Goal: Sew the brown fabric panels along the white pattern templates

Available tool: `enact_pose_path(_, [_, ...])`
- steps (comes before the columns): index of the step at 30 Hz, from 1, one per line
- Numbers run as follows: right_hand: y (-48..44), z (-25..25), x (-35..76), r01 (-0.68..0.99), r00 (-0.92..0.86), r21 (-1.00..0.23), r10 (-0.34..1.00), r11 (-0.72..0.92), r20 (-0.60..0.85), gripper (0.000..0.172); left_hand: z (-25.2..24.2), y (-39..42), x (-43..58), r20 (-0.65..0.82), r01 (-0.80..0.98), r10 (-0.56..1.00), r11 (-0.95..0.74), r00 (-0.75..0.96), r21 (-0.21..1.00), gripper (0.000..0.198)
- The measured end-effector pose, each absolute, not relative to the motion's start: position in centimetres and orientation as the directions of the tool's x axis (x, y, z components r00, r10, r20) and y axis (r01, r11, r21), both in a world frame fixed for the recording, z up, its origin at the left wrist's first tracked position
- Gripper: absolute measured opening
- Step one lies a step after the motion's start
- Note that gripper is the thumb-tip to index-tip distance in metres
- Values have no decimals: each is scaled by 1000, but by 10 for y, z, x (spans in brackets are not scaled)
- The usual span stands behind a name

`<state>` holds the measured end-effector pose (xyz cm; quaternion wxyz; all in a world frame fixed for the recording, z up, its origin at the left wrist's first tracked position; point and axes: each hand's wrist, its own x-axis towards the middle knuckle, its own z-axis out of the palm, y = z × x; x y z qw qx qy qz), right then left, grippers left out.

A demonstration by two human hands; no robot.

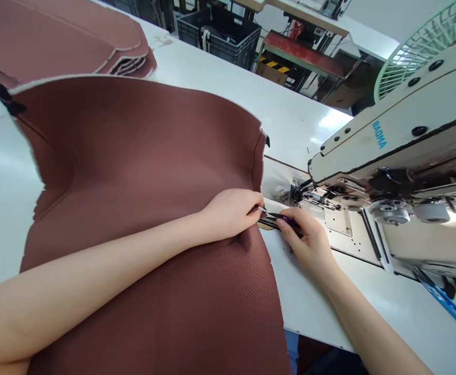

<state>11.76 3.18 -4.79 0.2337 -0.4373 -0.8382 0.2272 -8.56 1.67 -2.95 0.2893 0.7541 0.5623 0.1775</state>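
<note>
Left hand [231, 213]: lying on the brown sheet at the centre of the frame, thumb and fingers pinching shut on its right edge
Right hand [309, 245]: resting on the table just right of centre, fingers closing around the purple tool
Purple tool [286, 219]: slim, pointing left, its tip meeting the left fingertips at the sheet's edge
Brown panel [142, 156]: perforated sheet spreading over the left and centre of the frame, its upper edge rising off the table, its lower part running out of the bottom of the frame
White table [309, 307]: lying under both hands
Sewing machine [399, 140]: standing at the right, its needle area sitting just beyond the hands
Brown stack [56, 36]: similar cut pieces lying at the upper left
Blue tool [446, 304]: lying at the lower right under the machine
Fan [419, 47]: standing at the upper right corner
</note>
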Motion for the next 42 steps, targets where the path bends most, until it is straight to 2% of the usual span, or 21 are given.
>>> enact_pose_path(7, [31,-48,121,658,-442,-608,882,445,167,15,-27,16,-86,-66,730,955,-176,290,660,13])
enact_pose_path(9, [34,-47,128,689,-419,-570,888,447,189,16,-26,14,-87,-58,694,959,-158,277,702,21])
enact_pose_path(11, [38,-46,140,741,-439,-461,872,488,217,18,-27,13,-90,-47,631,961,-142,273,763,30])
enact_pose_path(13, [41,-45,156,799,-482,-268,840,538,251,23,-29,13,-93,-25,582,956,-157,292,798,27])
enact_pose_path(16, [37,-44,180,852,-502,24,803,523,323,29,-35,15,-97,42,588,924,-276,379,760,31])
enact_pose_path(18, [25,-43,186,865,-492,101,789,492,368,29,-38,17,-98,64,611,899,-346,434,713,32])
enact_pose_path(20, [7,-41,181,830,-534,83,744,551,401,36,-39,18,-98,54,653,891,-370,451,661,24])
enact_pose_path(22, [-10,-38,167,718,-645,35,645,695,411,48,-39,16,-98,43,715,897,-378,439,588,17])
enact_pose_path(25, [-27,-35,146,494,-815,-26,474,869,333,50,-39,12,-96,42,792,907,-388,420,470,39])
enact_pose_path(28, [-32,-36,137,367,-900,-93,378,926,217,44,-40,8,-93,26,831,924,-355,382,429,55])
enact_pose_path(31, [-32,-40,139,355,-909,-94,367,930,197,44,-42,6,-91,27,856,941,-317,336,409,64])
enact_pose_path(33, [-34,-44,139,363,-904,-78,371,929,212,44,-43,9,-92,42,867,938,-334,343,370,62])
enact_pose_path(38, [-47,-53,121,442,-873,-12,433,897,225,49,-44,27,-101,38,845,867,-494,497,203,60])
enact_pose_path(40, [-57,-54,116,455,-864,-34,450,890,226,50,-43,33,-106,22,846,856,-514,516,144,64])
enact_pose_path(42, [-69,-52,117,437,-861,-115,452,892,235,48,-41,34,-110,12,859,864,-502,503,106,65])
